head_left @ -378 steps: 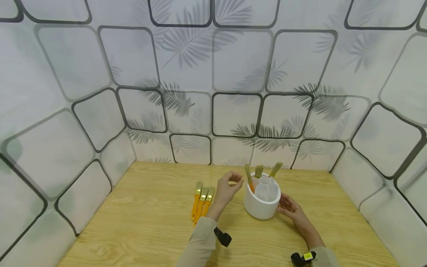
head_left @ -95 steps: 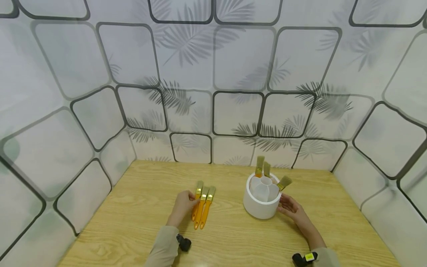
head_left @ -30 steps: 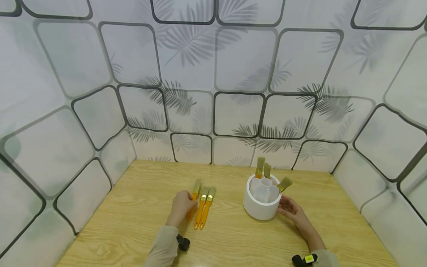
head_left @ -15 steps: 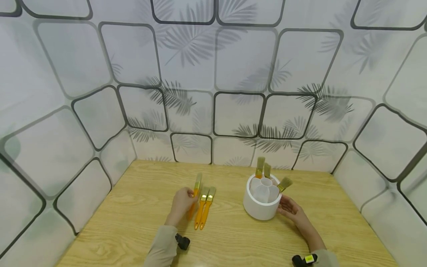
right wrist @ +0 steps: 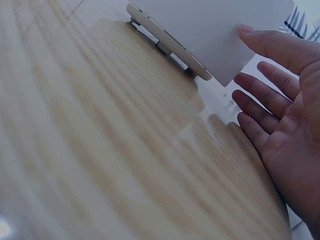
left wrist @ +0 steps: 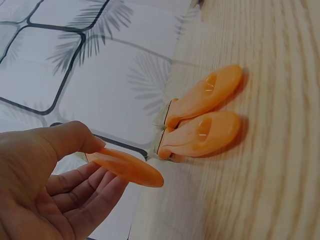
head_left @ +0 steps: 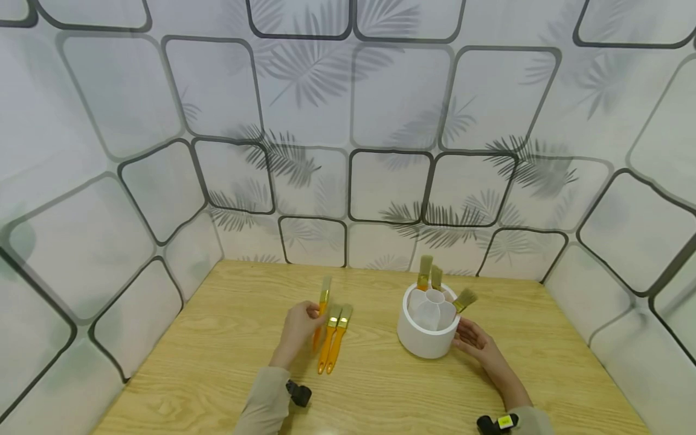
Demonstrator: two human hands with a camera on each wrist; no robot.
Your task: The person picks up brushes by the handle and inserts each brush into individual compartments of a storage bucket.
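Note:
My left hand (head_left: 297,329) pinches a flat paintbrush (head_left: 324,296) by its orange handle, bristles pointing up. The left wrist view shows the thumb and fingers on that handle (left wrist: 131,169), its end lifted off the table. Two more paintbrushes (head_left: 335,344) lie side by side just right of it. My right hand (head_left: 478,344) rests against the right side of a white round holder (head_left: 426,339) with several compartments. In the right wrist view the thumb tip touches the holder wall (right wrist: 210,35) and the fingers are loosely extended. Three brushes (head_left: 425,269) stand in the holder, bristles up.
The wood-grain table (head_left: 228,362) carries the holder and the brushes. Patterned white walls (head_left: 380,187) enclose it at the back and both sides. Small feet (right wrist: 164,47) show under the holder's base in the right wrist view.
Over the last second the left hand has raised the leftmost brush from beside the other two and tilted it upright. Since the oldest frame, the holder's brushes are arranged differently. The right hand stays put.

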